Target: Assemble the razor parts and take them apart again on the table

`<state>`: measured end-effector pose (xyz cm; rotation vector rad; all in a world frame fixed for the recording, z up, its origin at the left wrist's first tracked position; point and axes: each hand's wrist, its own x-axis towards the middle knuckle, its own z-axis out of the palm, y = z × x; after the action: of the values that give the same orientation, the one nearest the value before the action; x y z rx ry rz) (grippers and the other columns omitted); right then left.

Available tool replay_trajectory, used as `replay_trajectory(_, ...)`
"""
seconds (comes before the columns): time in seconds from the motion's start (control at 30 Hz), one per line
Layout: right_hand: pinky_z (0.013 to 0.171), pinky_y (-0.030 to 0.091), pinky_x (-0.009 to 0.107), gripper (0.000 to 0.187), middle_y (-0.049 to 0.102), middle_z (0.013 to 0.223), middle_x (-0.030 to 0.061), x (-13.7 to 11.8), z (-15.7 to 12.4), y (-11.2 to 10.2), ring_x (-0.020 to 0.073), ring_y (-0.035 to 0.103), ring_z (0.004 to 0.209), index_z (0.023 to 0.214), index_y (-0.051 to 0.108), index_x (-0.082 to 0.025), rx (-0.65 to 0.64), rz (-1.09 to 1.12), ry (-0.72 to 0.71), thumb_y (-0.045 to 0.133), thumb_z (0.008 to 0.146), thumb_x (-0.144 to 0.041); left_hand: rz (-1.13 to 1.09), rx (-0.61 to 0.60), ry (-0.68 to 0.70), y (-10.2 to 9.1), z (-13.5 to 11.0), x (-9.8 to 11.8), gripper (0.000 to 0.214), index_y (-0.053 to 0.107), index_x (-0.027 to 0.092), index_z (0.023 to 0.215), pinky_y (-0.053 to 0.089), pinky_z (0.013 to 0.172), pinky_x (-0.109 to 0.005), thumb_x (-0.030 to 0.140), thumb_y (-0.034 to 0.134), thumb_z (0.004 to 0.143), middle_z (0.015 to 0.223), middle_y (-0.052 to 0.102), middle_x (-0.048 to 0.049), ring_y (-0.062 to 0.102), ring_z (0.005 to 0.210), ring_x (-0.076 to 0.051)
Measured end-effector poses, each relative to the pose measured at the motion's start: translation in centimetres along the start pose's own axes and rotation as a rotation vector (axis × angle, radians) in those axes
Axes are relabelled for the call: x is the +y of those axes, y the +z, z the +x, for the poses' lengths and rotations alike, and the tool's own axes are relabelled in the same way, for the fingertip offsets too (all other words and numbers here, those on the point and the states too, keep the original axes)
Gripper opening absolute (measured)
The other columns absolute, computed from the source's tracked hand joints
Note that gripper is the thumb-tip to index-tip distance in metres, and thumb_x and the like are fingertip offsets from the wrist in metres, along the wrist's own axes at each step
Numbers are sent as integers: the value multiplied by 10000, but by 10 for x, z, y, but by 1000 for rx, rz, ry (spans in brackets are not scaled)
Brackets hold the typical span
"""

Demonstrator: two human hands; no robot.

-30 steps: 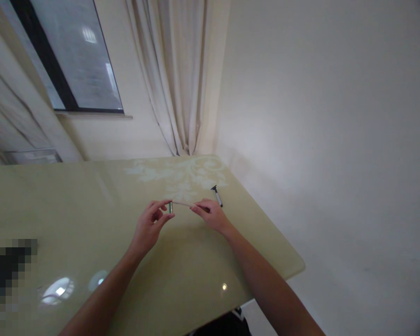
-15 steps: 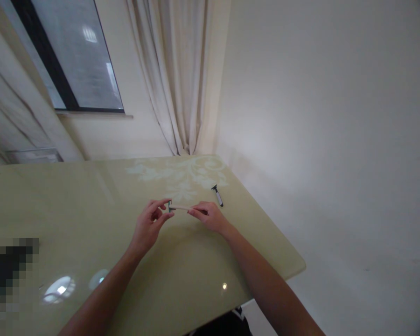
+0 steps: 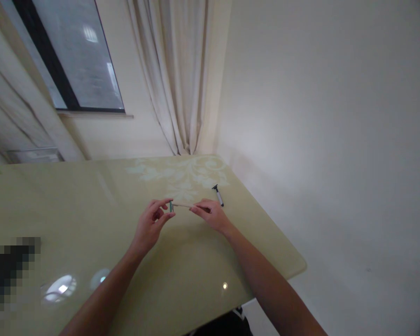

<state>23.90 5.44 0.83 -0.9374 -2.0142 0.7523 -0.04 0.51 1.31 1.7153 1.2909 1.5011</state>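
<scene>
My left hand (image 3: 154,219) pinches a small green razor head (image 3: 171,206) between thumb and forefinger at its two ends. My right hand (image 3: 210,213) is closed on the far end of a thin beige razor handle (image 3: 182,205), which points left toward the head. The handle's tip meets the upper part of the razor head; whether they are joined I cannot tell. Both hands are held over the table. Just behind my right hand lies a second razor (image 3: 218,196), black with a grey grip, on the tabletop.
The glossy pale green table (image 3: 182,280) has a rounded right corner near the white wall (image 3: 329,140). Beige curtains (image 3: 182,79) hang beyond the far edge, beside a window (image 3: 77,56). A dark pixelated shape (image 3: 10,270) is at the left.
The handle's left end has shifted slightly upward against the razor head, and my right hand has moved a touch right. My left hand keeps its pinch.
</scene>
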Motion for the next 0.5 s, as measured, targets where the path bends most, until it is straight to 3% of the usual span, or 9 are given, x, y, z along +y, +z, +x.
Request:
replay_trajectory(0.23,624,342,274,528,552,669,13,2,0,0,143,501,641,852,806,-167,75,-42,1,580,975,-629,11,1,7,0,0,-3,342,736,256,1150,422,591,-247,385,752,833,910,559,15,477,615,-96)
replay_trajectory(0.37,618,359,266,512,592,713,18,1,0,0,136,510,638,946,815,-162,-33,26,-27,594,970,-623,-9,8,6,0,0,-3,348,734,253,1155,425,594,-247,380,756,832,910,550,18,477,615,-93)
replay_trajectory(0.5,634,361,272,516,584,689,19,0,0,-1,139,507,642,893,814,-164,29,-21,-14,577,985,-612,2,5,12,0,0,-4,342,737,254,1149,419,594,-248,375,760,830,900,555,19,475,615,-94)
